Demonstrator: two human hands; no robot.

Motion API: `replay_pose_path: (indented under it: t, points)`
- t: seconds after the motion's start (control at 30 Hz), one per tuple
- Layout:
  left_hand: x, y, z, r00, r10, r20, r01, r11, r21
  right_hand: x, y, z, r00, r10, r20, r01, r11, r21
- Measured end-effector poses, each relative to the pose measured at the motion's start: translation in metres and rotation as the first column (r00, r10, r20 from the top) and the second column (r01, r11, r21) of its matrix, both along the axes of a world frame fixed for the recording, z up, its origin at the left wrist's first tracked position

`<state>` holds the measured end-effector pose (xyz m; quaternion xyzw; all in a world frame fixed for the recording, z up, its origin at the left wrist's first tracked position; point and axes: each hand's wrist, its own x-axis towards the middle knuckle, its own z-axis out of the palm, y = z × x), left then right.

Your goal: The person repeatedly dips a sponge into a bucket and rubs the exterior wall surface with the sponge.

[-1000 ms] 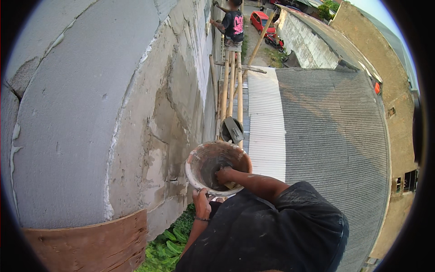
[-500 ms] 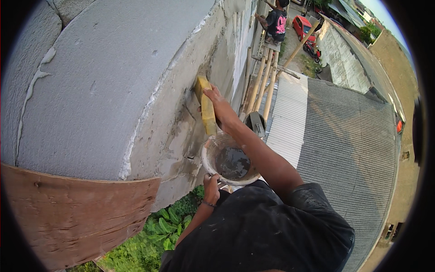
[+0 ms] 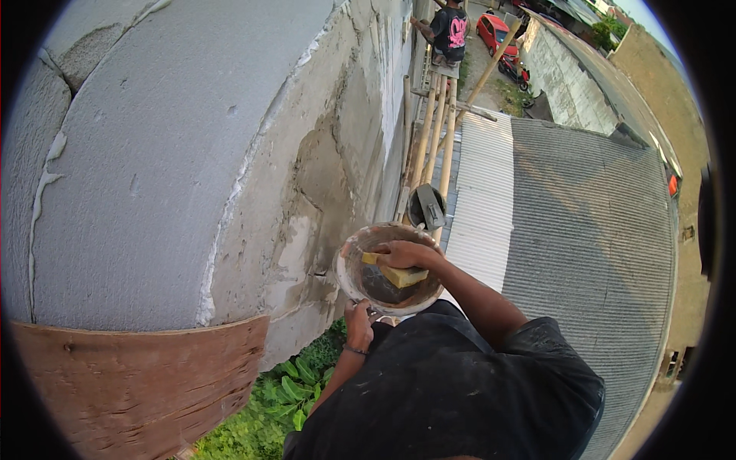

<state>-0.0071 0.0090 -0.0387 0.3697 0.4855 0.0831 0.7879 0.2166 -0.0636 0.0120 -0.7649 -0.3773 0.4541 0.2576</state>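
The right hand [image 3: 404, 253] has its fingers clasped over a yellow sponge [image 3: 406, 277] inside the mouth of a round, stained bucket [image 3: 344, 270]; the left hand [image 3: 358, 326] curls its fingers at the near rim, beside a patchy wall [image 3: 264, 222].

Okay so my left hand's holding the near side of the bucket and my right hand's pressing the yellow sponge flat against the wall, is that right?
Not quite: in the head view, your right hand has the yellow sponge at the bucket's mouth, away from the wall. Your left hand is as you said.
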Motion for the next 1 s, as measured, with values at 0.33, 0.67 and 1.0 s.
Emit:
replay_pose_path:
  t: [0.33, 0.67, 1.0]
  points:
    - [0.005, -0.002, 0.015, 0.997, -0.077, 0.033, 0.075, 0.996, 0.050, -0.029, -0.024, -0.096, 0.934, 0.349, 0.082, -0.285, 0.862, -0.418]
    - [0.000, -0.002, 0.021, 0.999, -0.043, 0.031, 0.042, 0.998, 0.055, -0.005, 0.045, 0.132, 0.649, -0.298, -0.701, 0.615, 0.747, 0.252]
    - [-0.014, 0.001, 0.009, 0.999, 0.024, 0.021, -0.025, 0.999, 0.044, -0.013, 0.090, 0.151, 0.702, -0.186, -0.687, 0.597, 0.680, 0.426]
